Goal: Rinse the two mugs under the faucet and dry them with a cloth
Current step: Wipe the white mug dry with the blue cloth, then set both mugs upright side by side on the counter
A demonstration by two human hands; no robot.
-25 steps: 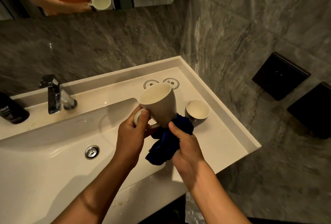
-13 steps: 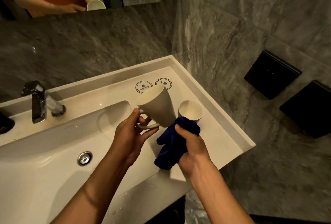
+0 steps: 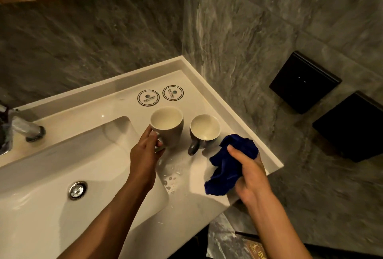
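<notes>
Two white mugs stand upright side by side on the white counter (image 3: 116, 111) right of the basin. My left hand (image 3: 145, 153) grips the handle of the left mug (image 3: 167, 126), which rests on the counter. The right mug (image 3: 204, 129) stands free, its handle pointing toward me. My right hand (image 3: 248, 173) holds a bunched dark blue cloth (image 3: 228, 165) just in front of and right of that mug, over the counter's right front corner. The faucet (image 3: 20, 132) is at the far left edge, with no water visible from it.
The sink basin (image 3: 51, 165) with its chrome drain (image 3: 77, 190) lies to the left. Two round printed coasters (image 3: 160, 96) sit behind the mugs. Water drops (image 3: 172, 178) dot the counter near the front. Grey stone walls close in behind and right, with two black boxes (image 3: 304, 82) mounted.
The left mug, held tilted in the air against the cloth before, now stands on the counter beside the other mug. My right hand with the cloth has pulled away to the right.
</notes>
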